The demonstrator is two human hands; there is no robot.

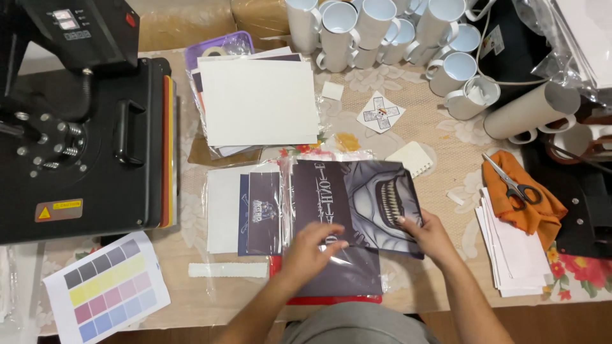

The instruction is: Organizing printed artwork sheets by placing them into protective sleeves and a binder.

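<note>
A dark printed sheet point(357, 204) with a grinning toothy face lies in a clear plastic sleeve at the middle of the table. My left hand point(309, 248) rests flat on its lower left part, fingers spread. My right hand point(430, 236) pinches the sheet's right lower edge. Under it sits another dark sheet point(341, 277) on a red board point(331, 298). Just left lie more dark prints point(261, 213) on white paper in plastic.
A black heat press point(76, 127) fills the left side. A colour test chart point(108, 290) lies front left. A white paper stack point(258, 102) sits behind. Several white mugs point(395, 32) stand at the back. Scissors point(513, 185) rest on an orange cloth point(542, 210) at right.
</note>
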